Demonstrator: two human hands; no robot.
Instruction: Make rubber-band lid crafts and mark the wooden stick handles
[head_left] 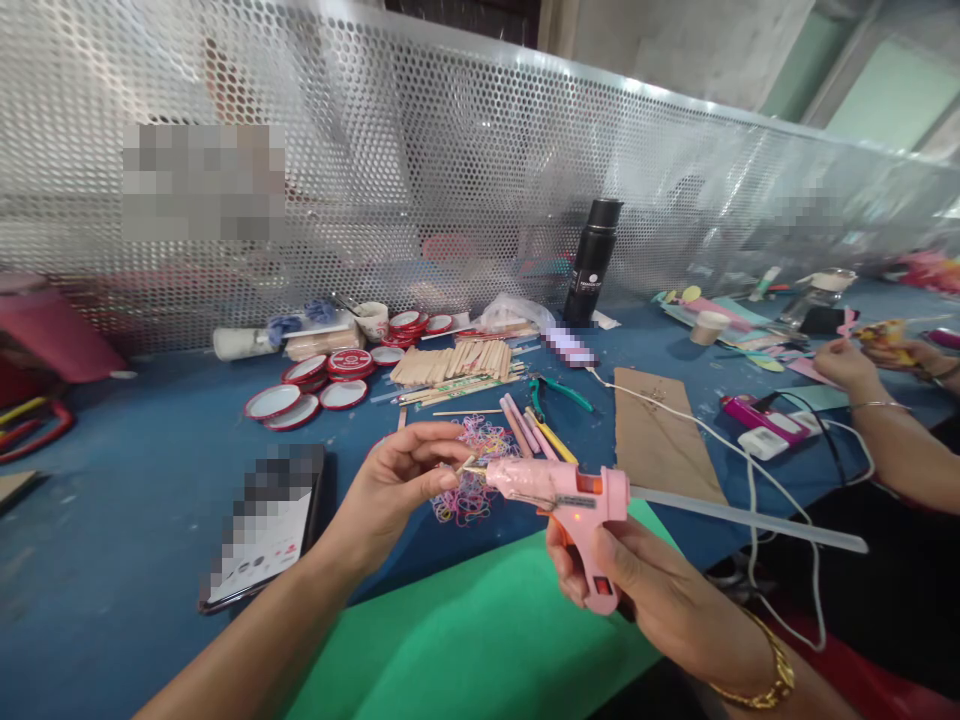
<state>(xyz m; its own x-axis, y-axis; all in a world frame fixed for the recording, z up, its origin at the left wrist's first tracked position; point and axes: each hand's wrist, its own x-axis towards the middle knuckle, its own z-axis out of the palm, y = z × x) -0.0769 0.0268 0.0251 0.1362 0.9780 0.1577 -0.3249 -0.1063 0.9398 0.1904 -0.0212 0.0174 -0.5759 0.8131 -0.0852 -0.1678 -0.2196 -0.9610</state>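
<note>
Mesh screen (480,170) runs across the back; blue table (135,480) in front of it. Green sheet (465,640) lies at the near edge, cardboard (664,440) farther right. Another person's hand (847,365) works at far right, holding something pink.

Right hand (645,575), gold bracelet at the wrist, is wrapped round the handle of the pink gun (555,485). Gun is held above the table, nozzle pointing left, orange light lit; a clear stick (757,520) juts from its rear. Left hand (405,475) pinches a small pale piece (466,464) between thumb and fingers, right at the nozzle tip — contact too fine to tell.

Phone (277,530) lies left of the left hand. Black bottle (592,265) stands by the screen. Green-handled pliers (568,390) sit beyond the gun; red-rimmed lids (274,402) cluster at left. Smallest — flat wooden sticks (454,362) in a pile, tangled bands (487,435) behind and below the nozzle.
</note>
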